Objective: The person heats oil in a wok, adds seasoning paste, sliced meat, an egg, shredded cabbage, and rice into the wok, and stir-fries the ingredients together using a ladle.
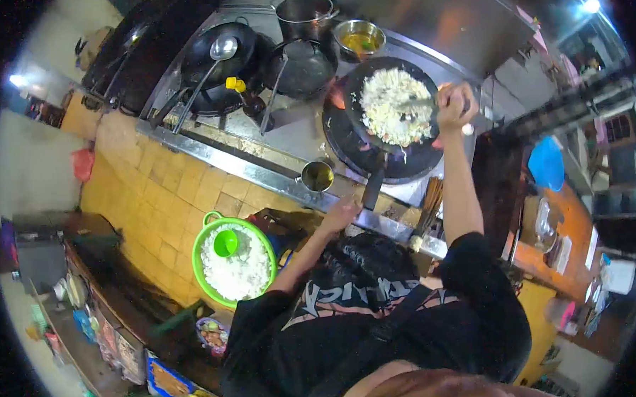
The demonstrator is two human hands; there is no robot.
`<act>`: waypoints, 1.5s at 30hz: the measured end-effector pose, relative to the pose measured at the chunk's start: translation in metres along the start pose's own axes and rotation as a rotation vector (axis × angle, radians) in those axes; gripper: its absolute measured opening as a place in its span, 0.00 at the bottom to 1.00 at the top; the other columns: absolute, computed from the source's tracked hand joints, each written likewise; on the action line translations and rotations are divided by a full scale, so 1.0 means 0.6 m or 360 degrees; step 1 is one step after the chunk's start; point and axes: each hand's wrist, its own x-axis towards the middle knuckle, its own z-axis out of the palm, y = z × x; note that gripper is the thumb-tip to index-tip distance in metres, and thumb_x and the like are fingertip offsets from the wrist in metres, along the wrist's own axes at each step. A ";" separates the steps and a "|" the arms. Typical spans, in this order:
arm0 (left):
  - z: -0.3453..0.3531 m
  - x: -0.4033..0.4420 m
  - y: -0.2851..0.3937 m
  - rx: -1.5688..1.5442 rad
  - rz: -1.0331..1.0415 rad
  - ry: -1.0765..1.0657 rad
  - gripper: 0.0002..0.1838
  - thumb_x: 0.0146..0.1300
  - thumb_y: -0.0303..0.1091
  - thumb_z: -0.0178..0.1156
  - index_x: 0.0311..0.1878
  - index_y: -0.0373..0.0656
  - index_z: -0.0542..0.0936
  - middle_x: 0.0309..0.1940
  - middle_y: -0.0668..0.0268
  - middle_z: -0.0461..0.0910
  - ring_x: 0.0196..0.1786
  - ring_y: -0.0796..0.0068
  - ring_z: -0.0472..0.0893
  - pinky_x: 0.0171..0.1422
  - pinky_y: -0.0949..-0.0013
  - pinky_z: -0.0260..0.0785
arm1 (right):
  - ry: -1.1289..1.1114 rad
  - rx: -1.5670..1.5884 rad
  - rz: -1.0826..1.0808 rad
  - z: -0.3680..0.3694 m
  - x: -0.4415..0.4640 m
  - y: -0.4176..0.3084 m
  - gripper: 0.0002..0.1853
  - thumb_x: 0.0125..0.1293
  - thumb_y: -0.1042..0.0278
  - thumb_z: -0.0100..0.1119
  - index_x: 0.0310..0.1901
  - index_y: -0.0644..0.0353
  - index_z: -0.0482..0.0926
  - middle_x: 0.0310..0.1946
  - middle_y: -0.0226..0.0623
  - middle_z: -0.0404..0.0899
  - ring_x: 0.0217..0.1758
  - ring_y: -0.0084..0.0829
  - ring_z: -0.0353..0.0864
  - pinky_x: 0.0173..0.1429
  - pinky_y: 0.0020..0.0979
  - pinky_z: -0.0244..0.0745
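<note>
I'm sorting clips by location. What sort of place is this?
A kitchen, possibly a commercial one: there's a pan full of food, a large metal pot, and a green basket of white rice.

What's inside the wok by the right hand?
The wok holds pale, rice-like food with small reddish bits, and the end of a utensil gripped by the right hand. The wok's bottom beneath the food is covered and cannot be seen.

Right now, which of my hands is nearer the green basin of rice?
Left. Your left hand is by the pan handle, forward and right of the basin; your right hand is farther away, at the right edge of the pan.
</note>
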 end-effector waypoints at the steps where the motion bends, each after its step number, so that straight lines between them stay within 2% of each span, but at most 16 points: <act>1: 0.010 0.003 0.015 -0.0049 -0.0092 0.0013 0.15 0.59 0.44 0.58 0.32 0.41 0.74 0.22 0.66 0.75 0.25 0.77 0.75 0.29 0.68 0.66 | -0.0064 -0.0177 0.0140 -0.017 0.011 -0.006 0.18 0.66 0.65 0.41 0.19 0.61 0.60 0.11 0.32 0.60 0.13 0.21 0.57 0.20 0.26 0.59; 6: 0.031 0.089 -0.010 -0.0047 -0.0089 -0.0154 0.18 0.57 0.45 0.61 0.36 0.38 0.75 0.25 0.67 0.77 0.23 0.78 0.73 0.25 0.70 0.64 | 0.0082 0.0397 0.0294 -0.015 0.008 -0.048 0.09 0.63 0.73 0.47 0.25 0.61 0.66 0.15 0.30 0.67 0.15 0.19 0.61 0.22 0.21 0.58; 10: 0.049 0.104 0.015 -0.0105 -0.0020 -0.0102 0.23 0.55 0.46 0.63 0.43 0.34 0.76 0.33 0.63 0.79 0.26 0.77 0.75 0.33 0.71 0.67 | -0.0161 -0.0600 0.0275 -0.006 -0.085 -0.070 0.09 0.62 0.72 0.49 0.43 0.65 0.72 0.21 0.32 0.72 0.22 0.22 0.69 0.25 0.27 0.65; 12: 0.058 0.175 -0.090 0.0210 -0.0056 -0.0006 0.23 0.55 0.46 0.62 0.45 0.34 0.77 0.34 0.64 0.80 0.29 0.79 0.75 0.36 0.72 0.67 | 0.0010 -0.0209 0.1710 -0.020 -0.146 -0.140 0.15 0.62 0.73 0.48 0.51 0.63 0.70 0.26 0.36 0.76 0.25 0.25 0.72 0.24 0.30 0.68; 14: 0.058 0.190 -0.077 -0.0075 -0.0171 -0.0388 0.22 0.55 0.47 0.60 0.44 0.36 0.78 0.34 0.64 0.80 0.29 0.76 0.77 0.35 0.70 0.67 | 0.0682 0.0300 0.2476 0.001 -0.166 -0.173 0.17 0.63 0.72 0.48 0.53 0.65 0.67 0.28 0.39 0.76 0.22 0.28 0.71 0.22 0.29 0.68; 16: 0.059 0.138 0.047 -0.0870 -0.0740 -0.0469 0.15 0.55 0.44 0.62 0.34 0.41 0.80 0.24 0.67 0.78 0.24 0.77 0.75 0.29 0.71 0.66 | 0.0312 0.0551 0.2664 -0.091 -0.271 -0.056 0.20 0.64 0.68 0.49 0.56 0.60 0.62 0.25 0.36 0.73 0.23 0.26 0.71 0.19 0.30 0.68; 19: 0.080 0.143 0.046 -0.0785 -0.0704 -0.0326 0.13 0.58 0.42 0.61 0.35 0.43 0.76 0.26 0.65 0.76 0.25 0.76 0.75 0.28 0.74 0.68 | -0.0757 -0.0947 0.2196 -0.112 -0.285 -0.117 0.21 0.64 0.67 0.48 0.58 0.63 0.62 0.27 0.43 0.76 0.19 0.29 0.73 0.18 0.32 0.68; 20: 0.103 0.114 0.103 -0.0649 -0.0633 -0.0068 0.12 0.58 0.41 0.61 0.35 0.43 0.75 0.26 0.64 0.76 0.25 0.76 0.76 0.27 0.73 0.68 | -0.1430 -0.1655 0.1478 -0.213 -0.334 -0.052 0.24 0.63 0.66 0.47 0.61 0.60 0.60 0.31 0.53 0.78 0.23 0.41 0.78 0.24 0.42 0.73; 21: 0.120 0.072 0.162 -0.0641 -0.0596 0.0157 0.09 0.58 0.37 0.61 0.34 0.42 0.74 0.24 0.64 0.75 0.24 0.75 0.75 0.25 0.72 0.68 | -0.1489 -0.1723 0.1912 -0.158 -0.221 -0.178 0.24 0.61 0.67 0.47 0.61 0.54 0.61 0.36 0.60 0.76 0.33 0.53 0.79 0.37 0.50 0.73; 22: 0.138 0.039 0.206 -0.1369 -0.0677 0.0000 0.06 0.58 0.33 0.60 0.33 0.43 0.73 0.23 0.65 0.74 0.23 0.76 0.74 0.25 0.72 0.67 | -0.1518 -0.1870 0.1789 -0.181 -0.200 -0.214 0.26 0.61 0.68 0.47 0.62 0.48 0.61 0.38 0.62 0.75 0.37 0.58 0.77 0.44 0.51 0.72; 25: 0.106 -0.002 0.284 -0.1685 -0.0811 -0.0539 0.06 0.59 0.33 0.58 0.33 0.42 0.72 0.21 0.66 0.73 0.23 0.76 0.74 0.25 0.72 0.67 | -0.1836 -0.2260 0.1537 -0.146 -0.128 -0.339 0.32 0.58 0.72 0.49 0.65 0.41 0.59 0.30 0.58 0.75 0.37 0.55 0.77 0.44 0.49 0.72; 30: 0.056 0.114 0.045 -0.1110 -0.0579 -0.0578 0.06 0.57 0.32 0.54 0.27 0.43 0.74 0.20 0.65 0.74 0.21 0.73 0.74 0.25 0.67 0.68 | -0.1842 -0.1979 0.1545 -0.159 -0.154 -0.364 0.33 0.55 0.75 0.50 0.65 0.44 0.61 0.30 0.57 0.76 0.36 0.54 0.76 0.42 0.48 0.72; 32: 0.103 0.015 0.118 -0.0793 -0.0619 -0.0127 0.06 0.57 0.32 0.54 0.27 0.42 0.74 0.18 0.65 0.73 0.20 0.73 0.74 0.26 0.68 0.67 | -0.1783 -0.2154 0.1462 -0.171 -0.192 -0.344 0.33 0.55 0.75 0.49 0.65 0.45 0.61 0.30 0.57 0.76 0.36 0.53 0.77 0.42 0.49 0.72; 34: 0.103 -0.098 0.243 -0.1038 -0.0807 -0.0601 0.09 0.61 0.36 0.53 0.28 0.42 0.75 0.19 0.67 0.74 0.23 0.74 0.73 0.29 0.71 0.67 | -0.1735 -0.2185 0.1441 -0.174 -0.230 -0.333 0.33 0.55 0.76 0.46 0.65 0.45 0.61 0.30 0.57 0.76 0.37 0.53 0.77 0.43 0.49 0.72; 40: 0.044 0.059 0.151 -0.0629 -0.0520 -0.0450 0.08 0.57 0.37 0.56 0.26 0.44 0.75 0.20 0.69 0.75 0.24 0.77 0.73 0.31 0.73 0.65 | -0.1822 -0.2138 0.1610 -0.148 -0.212 -0.358 0.25 0.61 0.74 0.41 0.63 0.53 0.60 0.30 0.54 0.77 0.36 0.54 0.79 0.41 0.51 0.75; 45: 0.110 -0.109 0.244 -0.0838 -0.0540 -0.0554 0.09 0.58 0.38 0.57 0.29 0.42 0.75 0.21 0.66 0.75 0.24 0.74 0.75 0.32 0.71 0.67 | -0.1723 -0.2298 0.1561 -0.146 -0.246 -0.329 0.25 0.63 0.74 0.40 0.63 0.55 0.60 0.33 0.53 0.78 0.36 0.51 0.81 0.38 0.46 0.77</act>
